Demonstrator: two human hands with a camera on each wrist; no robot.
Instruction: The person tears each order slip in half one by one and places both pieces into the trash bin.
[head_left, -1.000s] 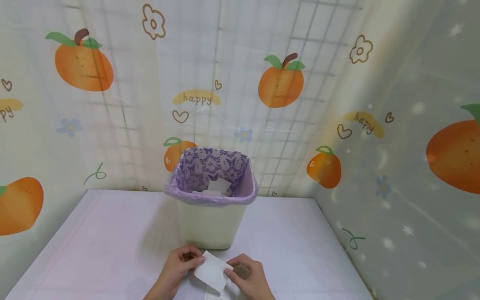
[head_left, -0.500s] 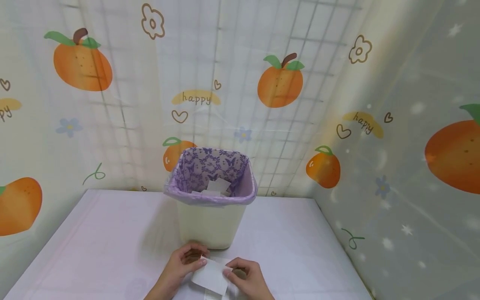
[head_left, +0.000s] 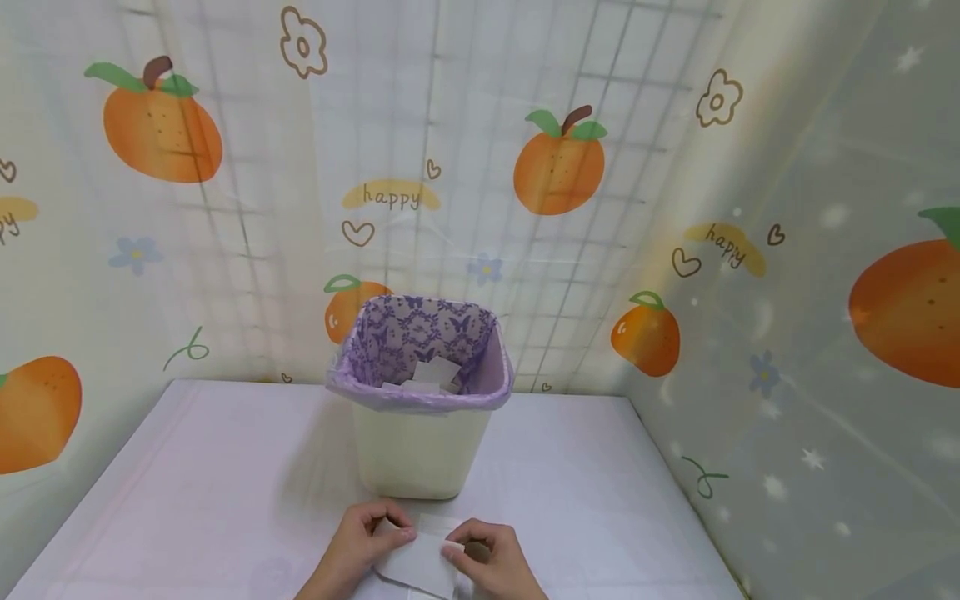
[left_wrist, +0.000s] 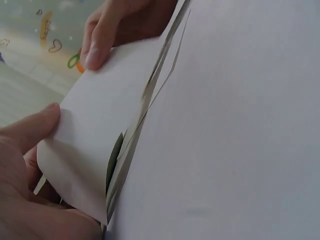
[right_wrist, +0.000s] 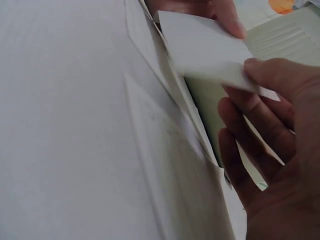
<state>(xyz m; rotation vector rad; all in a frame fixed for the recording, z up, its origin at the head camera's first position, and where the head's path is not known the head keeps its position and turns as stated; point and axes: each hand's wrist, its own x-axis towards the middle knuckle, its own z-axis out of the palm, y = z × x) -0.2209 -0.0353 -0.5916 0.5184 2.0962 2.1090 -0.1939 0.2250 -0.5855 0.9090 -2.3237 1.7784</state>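
A small white piece of paper [head_left: 420,565] is stretched between both hands, low over the near part of the table. My left hand [head_left: 362,542] pinches its left corner, thumb on top and fingers curled behind. At the right corner, my right hand [head_left: 495,557] pinches the paper between thumb and index finger. The right wrist view shows the other fingers of that hand [right_wrist: 280,145] loosely bent below the sheet. More flat white paper [right_wrist: 175,165] lies underneath, partly hidden by the held piece. In the left wrist view the held paper [left_wrist: 100,100] bends slightly near the left fingers.
Just beyond the hands stands a cream wastebasket [head_left: 420,454] with a purple patterned liner [head_left: 420,402] folded over its rim. Several white paper pieces [head_left: 437,372] lie inside it. Around the white table [head_left: 225,483] hangs a curtain [head_left: 465,100] printed with oranges.
The held paper has dropped lower and towards me, and its tilt has changed. My left fingers have curled in more. The wastebasket stays where it was.
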